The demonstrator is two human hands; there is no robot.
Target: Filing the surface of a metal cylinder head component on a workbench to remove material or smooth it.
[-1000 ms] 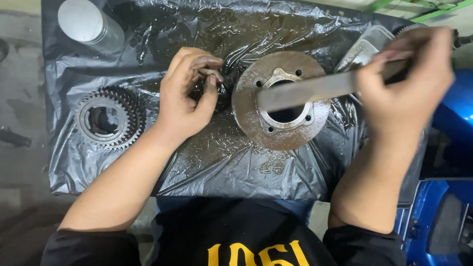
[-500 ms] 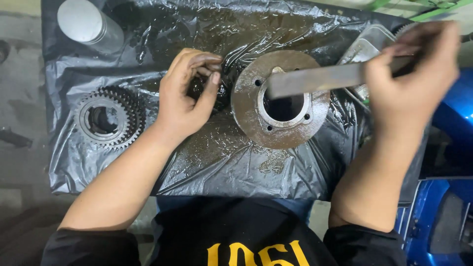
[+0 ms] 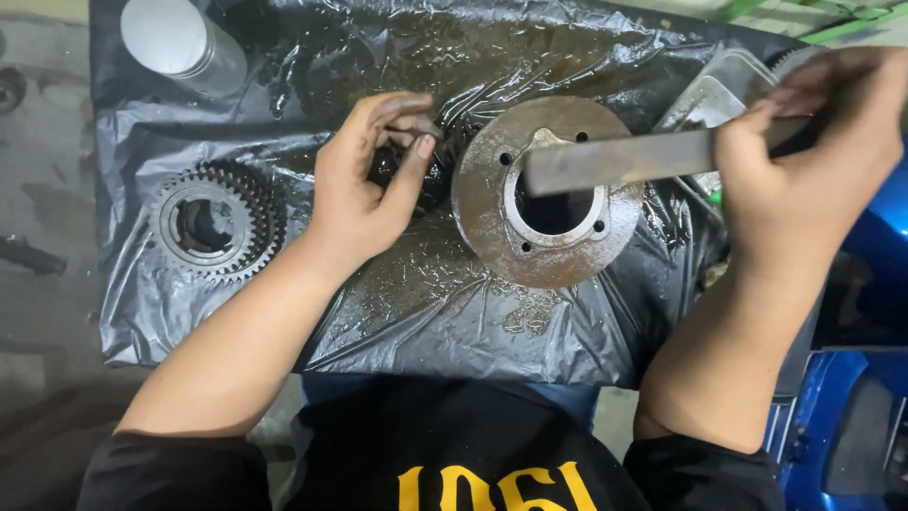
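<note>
My left hand (image 3: 371,180) rests on the black plastic sheet (image 3: 426,303), fingers curled around a small dark greasy part (image 3: 409,168) just left of a round rusty metal disc (image 3: 547,189) with a large centre hole and small bolt holes. My right hand (image 3: 804,156) grips a flat grey metal bar (image 3: 619,161) by its right end. The bar lies level above the disc, its free end over the centre hole.
A toothed steel gear (image 3: 216,222) lies at the left of the sheet. A grey cylindrical can (image 3: 180,43) lies at the top left. A clear plastic container (image 3: 719,90) sits behind the bar. Blue bodywork (image 3: 842,426) stands at the right.
My right hand has lifted the bar a little and levelled it, sliding it to the right across the disc. My left hand has stayed in place on the small part.
</note>
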